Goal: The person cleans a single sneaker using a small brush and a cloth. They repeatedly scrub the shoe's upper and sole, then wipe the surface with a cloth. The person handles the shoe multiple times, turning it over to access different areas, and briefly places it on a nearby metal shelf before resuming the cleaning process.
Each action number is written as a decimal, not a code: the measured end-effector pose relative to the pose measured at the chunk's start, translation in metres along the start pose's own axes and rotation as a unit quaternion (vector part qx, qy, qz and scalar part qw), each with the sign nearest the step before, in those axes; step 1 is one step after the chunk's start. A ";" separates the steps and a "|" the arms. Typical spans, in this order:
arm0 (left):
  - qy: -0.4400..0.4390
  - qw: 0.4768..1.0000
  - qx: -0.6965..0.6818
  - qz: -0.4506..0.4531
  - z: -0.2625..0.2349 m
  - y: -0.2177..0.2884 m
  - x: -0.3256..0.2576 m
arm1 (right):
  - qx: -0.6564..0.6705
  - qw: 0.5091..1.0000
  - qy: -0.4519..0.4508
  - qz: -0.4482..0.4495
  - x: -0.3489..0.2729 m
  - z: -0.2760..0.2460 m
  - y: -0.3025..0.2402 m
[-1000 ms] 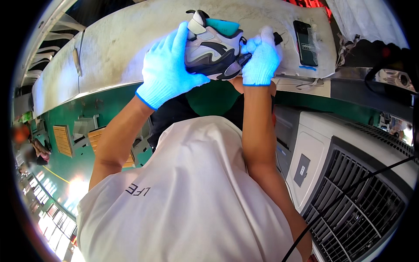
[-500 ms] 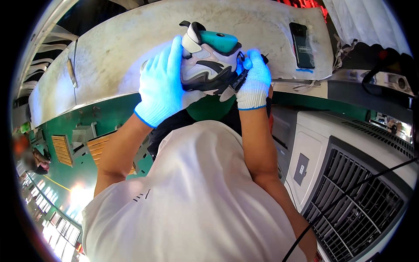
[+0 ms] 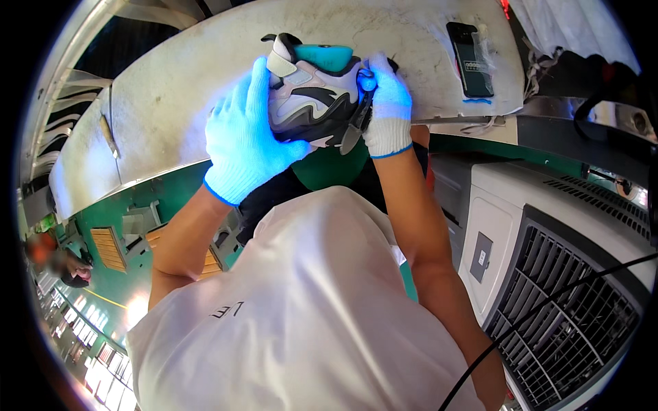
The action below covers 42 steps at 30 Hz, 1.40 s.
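A sneaker [image 3: 307, 108] in white, pale grey and black, with a teal shoe last [image 3: 323, 57] filling its opening, is held over the near edge of the worktable. My left hand [image 3: 248, 137], in a white knit glove lit blue, grips the shoe's left end, thumb low along the sole. At the shoe's right end, my gloved right hand [image 3: 389, 103] is closed around something with a round blue part [image 3: 368, 81]. Below those fingers hangs a dark piece with a grey oval end [image 3: 351, 140]; whether it belongs to the shoe or to a tool, I cannot tell.
On the pale worktable [image 3: 171, 89] lie a wooden-handled knife [image 3: 108, 135] at left and a dark phone-like slab [image 3: 470, 61] with clear film at right. A large white machine with a black grille [image 3: 562, 301] stands to the right. Slatted stools [image 3: 108, 248] and another person [image 3: 68, 266] are at left.
Both hands and the shoe have shifted slightly left in the picture. My left thumb now shows along the sole, and the dark piece by my right hand hangs more upright.
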<state>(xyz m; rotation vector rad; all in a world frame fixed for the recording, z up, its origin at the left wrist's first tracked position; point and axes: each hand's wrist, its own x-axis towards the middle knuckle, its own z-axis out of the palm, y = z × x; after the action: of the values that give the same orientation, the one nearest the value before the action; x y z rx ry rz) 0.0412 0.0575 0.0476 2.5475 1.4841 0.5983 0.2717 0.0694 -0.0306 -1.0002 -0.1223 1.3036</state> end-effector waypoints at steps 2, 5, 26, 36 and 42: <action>0.005 1.000 0.000 0.000 -0.001 0.001 0.002 | 0.046 0.998 -0.027 0.019 0.011 -0.011 0.008; 0.008 1.000 -0.011 0.000 0.000 0.000 -0.001 | 0.083 0.995 -0.007 0.059 0.007 -0.009 0.008; 0.138 0.990 -0.001 -0.014 0.038 0.017 -0.058 | -0.235 0.970 -0.050 -0.025 -0.021 0.008 -0.014; -0.062 0.927 -0.344 -0.137 0.008 0.012 -0.014 | 0.013 0.994 -0.101 -0.050 -0.008 -0.017 0.009; 0.023 0.948 -0.316 0.029 0.023 0.012 -0.042 | -0.119 0.976 -0.131 -0.124 -0.005 -0.016 0.013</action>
<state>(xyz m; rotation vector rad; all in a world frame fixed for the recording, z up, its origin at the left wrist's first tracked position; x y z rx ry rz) 0.0417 0.0170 0.0190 2.0825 1.0040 0.9642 0.2696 0.0559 -0.0463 -0.9733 -0.5996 1.2022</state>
